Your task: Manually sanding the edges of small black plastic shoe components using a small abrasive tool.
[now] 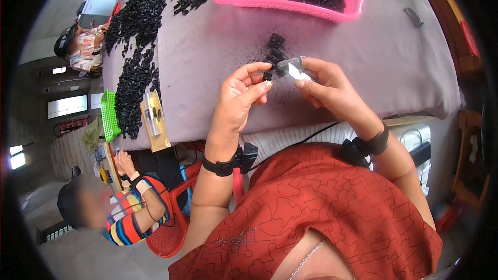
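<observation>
Between the thumb and fingers of my left hand (241, 91) is a small black piece (267, 75), glossy and blocky; its exact kind does not show. My right hand (332, 83) pinches a folded strip (289, 66), dark grey on one face and bright white on another, perhaps an abrasive sheet. The two hands are close together over the table's near part, the strip just right of the black piece. Right behind them lies a small cluster of black pieces (276, 45), with dark dust scattered around it.
A pink basket (290, 6) of black pieces stands on the cloth-covered table (394, 57). Large heaps of black pieces (140, 26) spread at left, near a green basket (109, 116) and a shallow tray (157, 137). A dark strip (414, 16) lies far right. Co-workers (135, 202) sit at left.
</observation>
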Action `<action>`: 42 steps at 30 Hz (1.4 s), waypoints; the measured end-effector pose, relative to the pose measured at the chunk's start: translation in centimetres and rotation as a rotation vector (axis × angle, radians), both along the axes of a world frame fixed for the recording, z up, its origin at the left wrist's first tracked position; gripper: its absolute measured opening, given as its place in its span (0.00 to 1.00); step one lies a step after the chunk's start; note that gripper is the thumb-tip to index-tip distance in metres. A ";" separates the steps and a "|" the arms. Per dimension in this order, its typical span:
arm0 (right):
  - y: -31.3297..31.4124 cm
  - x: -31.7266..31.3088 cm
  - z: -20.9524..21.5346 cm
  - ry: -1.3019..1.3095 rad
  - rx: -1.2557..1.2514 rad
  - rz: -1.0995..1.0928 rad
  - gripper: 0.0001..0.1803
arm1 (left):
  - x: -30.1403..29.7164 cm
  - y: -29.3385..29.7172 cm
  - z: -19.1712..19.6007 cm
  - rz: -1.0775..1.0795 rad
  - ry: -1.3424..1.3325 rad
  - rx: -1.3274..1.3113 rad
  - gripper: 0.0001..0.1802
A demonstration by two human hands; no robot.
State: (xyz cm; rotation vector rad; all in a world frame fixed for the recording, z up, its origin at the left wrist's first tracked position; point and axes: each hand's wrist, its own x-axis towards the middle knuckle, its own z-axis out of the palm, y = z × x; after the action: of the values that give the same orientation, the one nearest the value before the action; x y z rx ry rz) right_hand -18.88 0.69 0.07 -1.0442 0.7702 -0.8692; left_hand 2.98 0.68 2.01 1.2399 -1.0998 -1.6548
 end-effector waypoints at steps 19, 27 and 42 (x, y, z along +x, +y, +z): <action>0.7 0.4 0.3 -0.069 -0.012 0.142 0.28 | 0.7 1.8 -0.9 0.106 0.534 0.201 0.11; 0.9 0.2 0.6 -0.081 -0.033 0.202 0.28 | 0.1 1.9 -0.6 0.155 0.521 0.214 0.14; 1.2 0.2 0.4 -0.156 -0.001 0.281 0.29 | -1.5 2.6 -0.8 0.115 0.545 0.262 0.14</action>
State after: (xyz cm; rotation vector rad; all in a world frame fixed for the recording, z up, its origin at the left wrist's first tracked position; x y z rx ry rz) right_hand -18.63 1.87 0.51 -1.0424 0.4779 -0.6994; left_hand 1.50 3.28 1.21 0.8978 -0.4831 -1.9307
